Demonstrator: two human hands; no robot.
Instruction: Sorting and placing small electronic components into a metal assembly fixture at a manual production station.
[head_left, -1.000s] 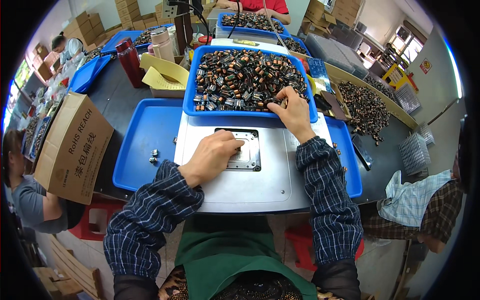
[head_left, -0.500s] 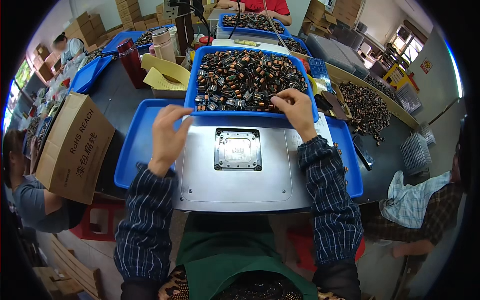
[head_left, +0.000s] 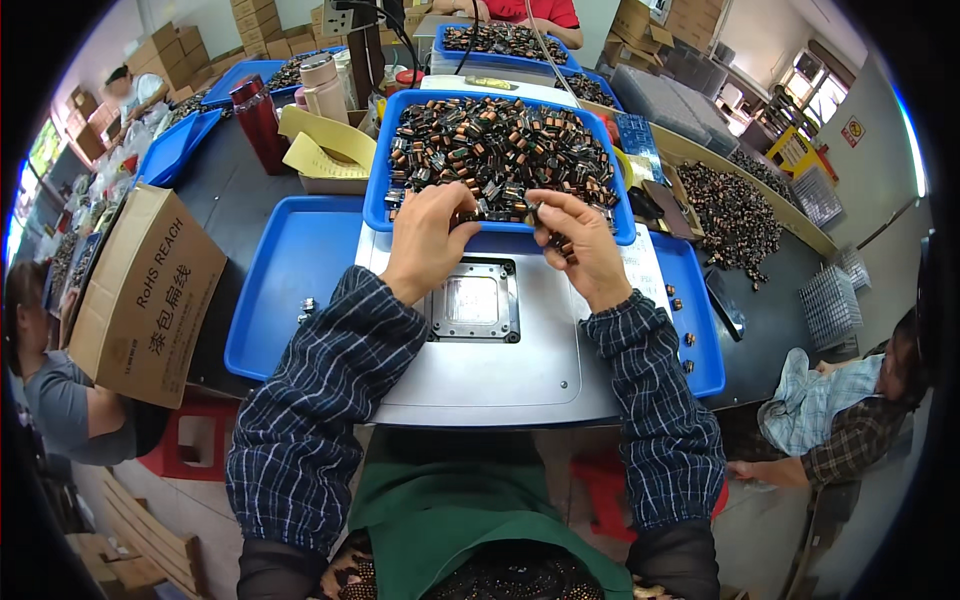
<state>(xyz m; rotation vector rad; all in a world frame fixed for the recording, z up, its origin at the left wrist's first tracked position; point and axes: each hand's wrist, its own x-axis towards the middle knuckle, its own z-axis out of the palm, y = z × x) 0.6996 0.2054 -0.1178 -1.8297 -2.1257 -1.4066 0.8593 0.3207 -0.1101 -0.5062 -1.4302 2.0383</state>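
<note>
A blue tray [head_left: 374, 205] heaped with small copper-and-black wound coils [head_left: 500, 150] stands in front of me. My left hand [head_left: 432, 238] is at its near edge, fingers curled and thumb drawn in; what they grip, if anything, is hidden. To its right, my right hand [head_left: 582, 240] holds a few of the coils [head_left: 562, 246] between thumb and fingers, just over the tray's rim. Below both hands lies a silver metal plate [head_left: 480, 390] with a square black-framed fixture [head_left: 474, 302] set into it, partly covered by my left hand.
A blue tray [head_left: 285, 235] at left holds a few silvery pieces [head_left: 307, 308]; another blue tray [head_left: 708, 350] at right holds several coils. Nearby stand a cardboard box [head_left: 150, 290], a red flask [head_left: 258, 125] and a loose coil pile [head_left: 730, 215]. People sit at both sides.
My left hand has moved right and up to the heaped tray, its fingers closing. My right hand has drawn back slightly toward me, with coils now showing in it.
</note>
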